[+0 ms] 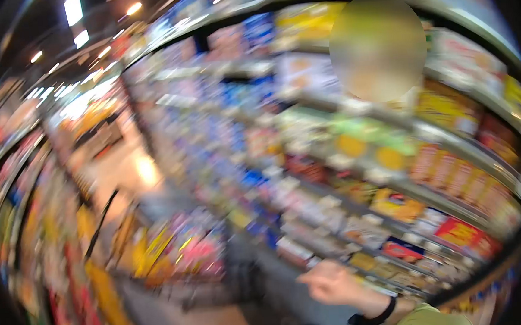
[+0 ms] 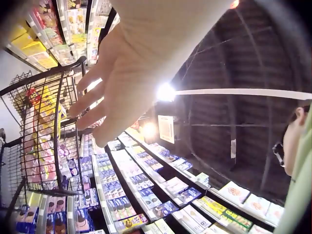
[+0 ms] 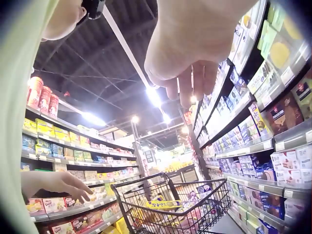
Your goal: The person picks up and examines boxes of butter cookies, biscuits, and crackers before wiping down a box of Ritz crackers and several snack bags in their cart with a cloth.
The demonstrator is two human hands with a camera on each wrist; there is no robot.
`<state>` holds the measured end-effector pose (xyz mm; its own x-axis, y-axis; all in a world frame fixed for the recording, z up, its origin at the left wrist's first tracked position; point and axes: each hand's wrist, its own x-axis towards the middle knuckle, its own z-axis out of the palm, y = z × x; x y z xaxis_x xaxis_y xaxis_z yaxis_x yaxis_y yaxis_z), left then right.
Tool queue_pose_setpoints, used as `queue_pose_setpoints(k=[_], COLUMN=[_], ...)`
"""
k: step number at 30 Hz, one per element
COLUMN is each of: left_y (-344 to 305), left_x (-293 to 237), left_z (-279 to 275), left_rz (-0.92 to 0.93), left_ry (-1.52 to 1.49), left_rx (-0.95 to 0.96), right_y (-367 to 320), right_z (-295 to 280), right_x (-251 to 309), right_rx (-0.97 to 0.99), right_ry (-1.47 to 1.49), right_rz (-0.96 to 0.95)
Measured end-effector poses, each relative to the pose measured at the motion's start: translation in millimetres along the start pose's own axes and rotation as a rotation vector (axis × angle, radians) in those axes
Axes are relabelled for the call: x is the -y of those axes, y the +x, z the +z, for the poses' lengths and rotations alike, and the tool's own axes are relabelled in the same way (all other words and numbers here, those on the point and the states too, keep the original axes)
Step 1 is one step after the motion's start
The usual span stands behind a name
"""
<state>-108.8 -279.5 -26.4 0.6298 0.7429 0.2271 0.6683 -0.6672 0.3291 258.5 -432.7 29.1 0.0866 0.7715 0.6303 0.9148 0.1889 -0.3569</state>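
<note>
My right hand (image 3: 190,58) is raised in the right wrist view, its fingers loosely bent and nothing in them. In the head view it stands out in front of the right-hand shelves. My left hand (image 2: 122,83) holds nothing, its fingers relaxed and spread a little; in the left wrist view it overlaps the edge of a black wire shopping cart (image 3: 223,199). Only its fingertips show at the bottom of the head view. Inside the cart lie yellow packs (image 3: 163,204) and pink and purple bags (image 1: 203,245).
Shelves (image 3: 248,146) of boxed goods line the right side of the aisle. More shelves (image 3: 73,141) with small boxes and red canisters (image 3: 44,101) run along the left. The floor (image 1: 130,162) leads on to a lit display (image 1: 98,131). The head view is blurred.
</note>
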Motion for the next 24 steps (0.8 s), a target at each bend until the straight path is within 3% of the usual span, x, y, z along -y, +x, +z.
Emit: queue_pose_setpoints(k=[1, 4, 8, 12, 16, 22, 24], left_y=[3.1, 48.9, 85.5, 112.3, 158.9, 273.5, 313.5], left_x=[33.5, 16.0, 40.4, 67.2, 115.6, 248.4, 286.9], left_z=[20.1, -21.3, -12.7, 8.8, 12.2, 36.3, 49.8], left_rz=[-0.051, -0.167, -0.264, -0.36, -0.465, -0.276, -0.245], left_ry=[-0.18, -0.086, -0.071, -0.185, -0.222, -0.067, -0.098], left_rx=[-0.072, -0.21, -0.24, -0.081, 0.07, 0.033, 0.012], right_y=[17.7, 66.1, 121.5, 146.8, 158.6, 185.8, 201.5], right_z=[7.7, 36.1, 77.5, 124.1, 164.7, 228.2, 249.6], right_x=[-6.5, -26.4, -52.7, -74.0, -100.2, -106.4, -94.2], right_rx=[-0.008, 0.051, 0.108, 0.218, 0.33, 0.381, 0.41], right_ry=[-0.01, 0.121, 0.176, 0.199, 0.194, 0.062, 0.036], right_rz=[0.006, 0.039, 0.022, 0.026, 0.149, 0.466, 0.484])
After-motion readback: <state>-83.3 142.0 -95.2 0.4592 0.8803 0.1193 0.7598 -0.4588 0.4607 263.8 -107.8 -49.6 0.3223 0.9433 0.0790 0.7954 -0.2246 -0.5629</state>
